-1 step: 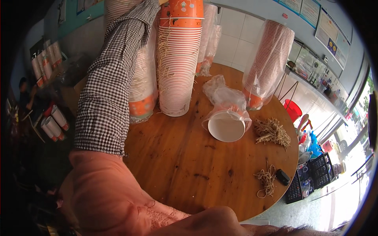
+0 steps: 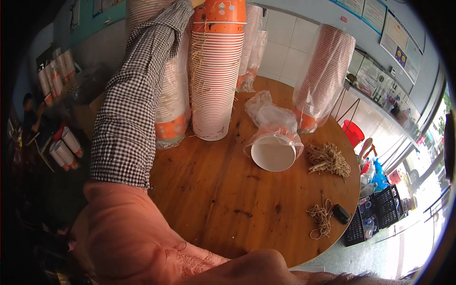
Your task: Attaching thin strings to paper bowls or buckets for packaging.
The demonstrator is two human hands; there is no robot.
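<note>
My left arm, in a black-and-white checked sleeve (image 2: 126,104), reaches up and away along the left side. Only a sliver of my left hand (image 2: 196,3) shows at the upper edge, beside the top of a tall stack of paper cups (image 2: 216,85). Its fingers are out of the picture, so their grip is hidden. The stack stands upside down on the table, with orange patterned cups (image 2: 221,12) on top and red-and-white rims below. Strands of straw-coloured raffia (image 2: 198,71) hang down its left side. My right hand is out of view.
On the round wooden table (image 2: 213,204) stand more bagged cup stacks (image 2: 325,71). A bagged cup (image 2: 273,154) lies on its side. Raffia bundles (image 2: 330,159) and a small black object (image 2: 341,214) are at the right. Black crates (image 2: 380,209) and a red bucket (image 2: 353,133) stand beyond.
</note>
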